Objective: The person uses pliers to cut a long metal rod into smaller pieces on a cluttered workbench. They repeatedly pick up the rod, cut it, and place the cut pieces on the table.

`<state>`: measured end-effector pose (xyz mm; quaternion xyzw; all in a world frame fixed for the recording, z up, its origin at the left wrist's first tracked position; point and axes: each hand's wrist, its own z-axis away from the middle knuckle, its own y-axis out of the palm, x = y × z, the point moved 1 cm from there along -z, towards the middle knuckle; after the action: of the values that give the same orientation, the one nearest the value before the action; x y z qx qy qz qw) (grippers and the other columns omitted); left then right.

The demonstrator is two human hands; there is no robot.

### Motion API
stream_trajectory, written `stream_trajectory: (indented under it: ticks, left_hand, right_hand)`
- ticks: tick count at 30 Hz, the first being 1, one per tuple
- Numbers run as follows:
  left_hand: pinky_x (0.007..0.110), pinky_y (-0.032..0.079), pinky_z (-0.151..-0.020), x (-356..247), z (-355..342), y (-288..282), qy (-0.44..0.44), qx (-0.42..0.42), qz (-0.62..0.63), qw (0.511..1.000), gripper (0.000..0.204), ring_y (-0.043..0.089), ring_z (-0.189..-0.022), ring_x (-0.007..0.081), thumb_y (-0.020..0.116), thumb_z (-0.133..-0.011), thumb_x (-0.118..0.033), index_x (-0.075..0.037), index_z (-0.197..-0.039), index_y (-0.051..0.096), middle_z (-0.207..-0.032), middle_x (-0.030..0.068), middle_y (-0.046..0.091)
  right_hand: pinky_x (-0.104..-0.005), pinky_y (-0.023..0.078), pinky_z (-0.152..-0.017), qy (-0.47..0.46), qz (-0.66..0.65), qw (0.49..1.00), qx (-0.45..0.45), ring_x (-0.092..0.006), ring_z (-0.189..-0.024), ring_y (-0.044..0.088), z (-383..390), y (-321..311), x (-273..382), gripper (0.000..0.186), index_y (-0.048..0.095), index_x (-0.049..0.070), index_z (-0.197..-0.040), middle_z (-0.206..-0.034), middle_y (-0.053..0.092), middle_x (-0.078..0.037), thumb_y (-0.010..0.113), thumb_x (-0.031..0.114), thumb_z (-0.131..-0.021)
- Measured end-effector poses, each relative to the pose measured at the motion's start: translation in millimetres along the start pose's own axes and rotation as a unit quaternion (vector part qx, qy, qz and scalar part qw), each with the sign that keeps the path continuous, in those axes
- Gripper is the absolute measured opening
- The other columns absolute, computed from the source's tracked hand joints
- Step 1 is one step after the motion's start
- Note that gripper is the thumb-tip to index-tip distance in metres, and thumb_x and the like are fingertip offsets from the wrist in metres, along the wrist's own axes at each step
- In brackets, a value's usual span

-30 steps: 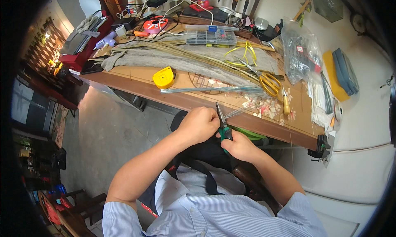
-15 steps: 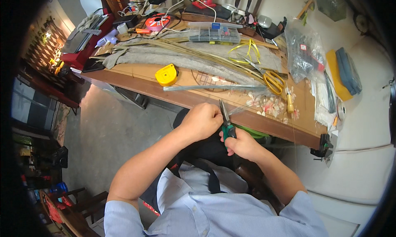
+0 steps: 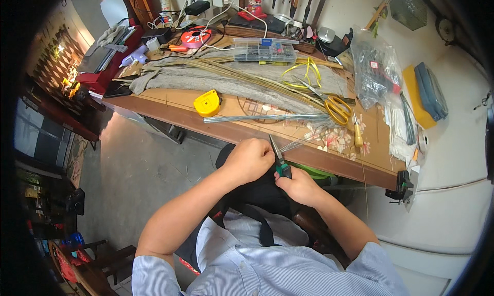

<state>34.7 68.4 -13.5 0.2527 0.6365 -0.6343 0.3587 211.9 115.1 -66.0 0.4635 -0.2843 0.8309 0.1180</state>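
Observation:
My left hand (image 3: 250,159) is closed in a pinch just off the table's front edge, its fingertips beside the plier jaws. Thin silvery wires (image 3: 297,143) run from this spot up to the right over the edge; the fingers hide their near ends. In my right hand (image 3: 301,187) are long-nose pliers (image 3: 281,163) with green and black handles, jaws pointing up and slightly left. Beyond the hands, a bundle of straight metal wires (image 3: 257,118) lies along the table. Near its left end stands a yellow tape measure (image 3: 207,104).
Yellow-handled scissors (image 3: 338,110) and a wooden-handled awl (image 3: 357,134) lie at right on the table. Bamboo strips (image 3: 247,77) cross a grey cloth (image 3: 175,77). Behind them sits a compartment box (image 3: 265,51). A black clamp (image 3: 400,185) grips the right corner.
The pliers have tilted further left and their handles look closer together. My left hand has dropped slightly relative to the table. The whole view has shifted a little.

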Motion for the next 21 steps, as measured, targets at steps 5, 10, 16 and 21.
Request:
stream_trajectory:
  ticks: [5,10,16,21]
  left_hand:
    - [0.042,0.047,-0.06,0.4,0.6,1.2,-0.004,0.0,-0.01,1.0,0.023,0.061,-0.063,0.0362,0.057,-0.08,-0.02,0.002,-0.082,0.066,-0.068,0.0224,0.06]
    - [0.042,0.047,-0.06,4.4,3.8,1.2,-0.019,0.008,-0.012,1.0,0.023,0.061,-0.063,0.0359,0.057,-0.081,-0.02,0.001,-0.083,0.066,-0.068,0.0222,0.06]
    - [0.042,0.046,-0.059,5.1,4.8,3.8,0.01,-0.005,0.009,1.0,0.022,0.061,-0.063,0.0358,0.057,-0.081,-0.019,0.002,-0.081,0.065,-0.067,0.022,0.06]
    - [0.046,0.048,-0.065,0.1,5.8,2.4,0.0,-0.008,0.007,1.0,0.022,0.062,-0.069,0.0389,0.055,-0.08,-0.018,0.002,-0.079,0.065,-0.07,0.023,0.061]
  right_hand:
    - [-0.0233,0.034,-0.044,0.072,-0.289,0.955,-0.001,-0.0085,-0.053,0.043,7.4,13.7,6.8,0.009,0.051,0.007,-0.087,-0.067,0.047,0.0,0.056,0.007,-0.079]
    - [-0.0227,0.034,-0.043,0.019,-0.205,0.978,-0.039,-0.0077,-0.052,0.043,6.3,20.0,-2.1,0.012,0.052,0.008,-0.088,-0.066,0.049,0.0,0.055,0.007,-0.077]
    - [-0.0282,0.039,-0.05,0.005,-0.219,0.975,-0.023,-0.0127,-0.056,0.048,4.7,18.7,-11.4,0.008,0.054,0.005,-0.083,-0.064,0.051,-0.002,0.057,0.009,-0.076]
    - [-0.0238,0.034,-0.042,0.065,-0.312,0.948,0.015,-0.0087,-0.049,0.043,7.8,15.8,-3.9,0.01,0.054,0.007,-0.086,-0.064,0.049,0.0,0.056,0.009,-0.077]
